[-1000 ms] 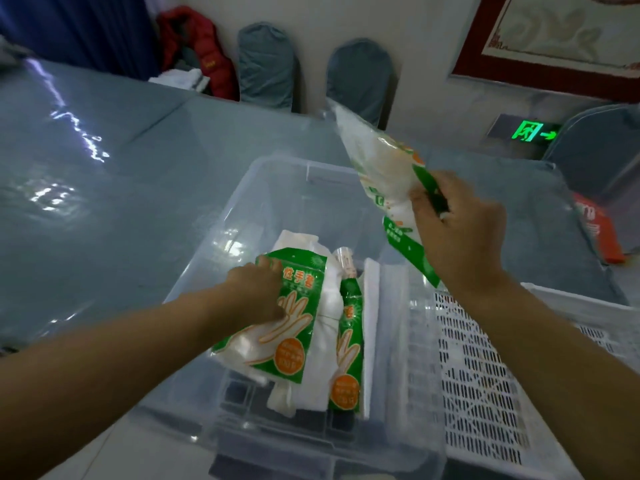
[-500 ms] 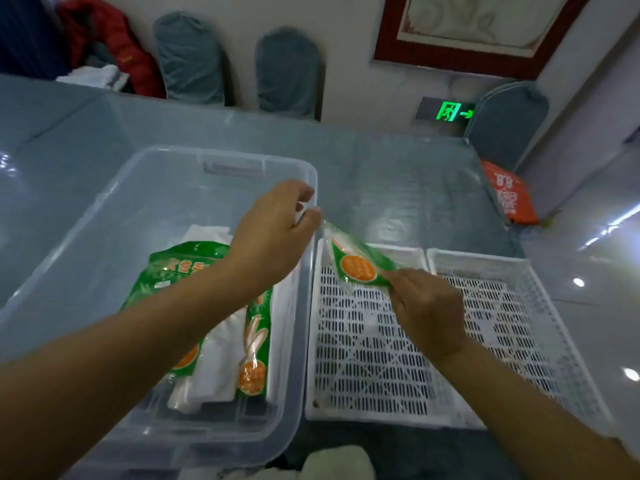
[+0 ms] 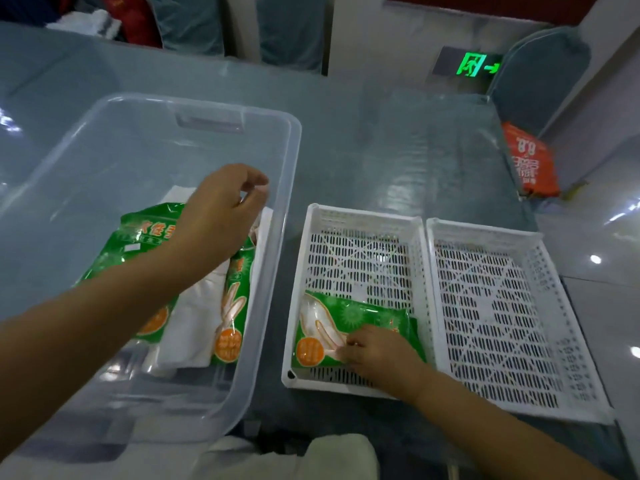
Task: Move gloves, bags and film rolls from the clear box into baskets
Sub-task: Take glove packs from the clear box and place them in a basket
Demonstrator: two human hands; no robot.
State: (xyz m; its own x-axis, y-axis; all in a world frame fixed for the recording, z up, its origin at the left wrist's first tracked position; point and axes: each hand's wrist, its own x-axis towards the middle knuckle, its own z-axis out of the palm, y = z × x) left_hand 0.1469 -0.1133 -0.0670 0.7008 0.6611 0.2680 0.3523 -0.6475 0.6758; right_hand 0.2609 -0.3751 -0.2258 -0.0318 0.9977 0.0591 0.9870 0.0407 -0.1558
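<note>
The clear box stands on the left of the table. In it lie two green glove packs on folded white bags. My left hand hovers over them with loosely curled fingers and holds nothing. To the right of the box are two white slotted baskets side by side. A third green glove pack lies flat at the near end of the left basket. My right hand holds that pack at its right end. The right basket has nothing in it.
The grey glass-topped table runs beyond the baskets. An orange packet sits at its right edge by a covered chair. More covered chairs line the far side. A white cloth lies near my lap.
My right hand has brought the glove pack down from the air and laid it in the left basket. My left hand let go of it and drew back over the clear box.
</note>
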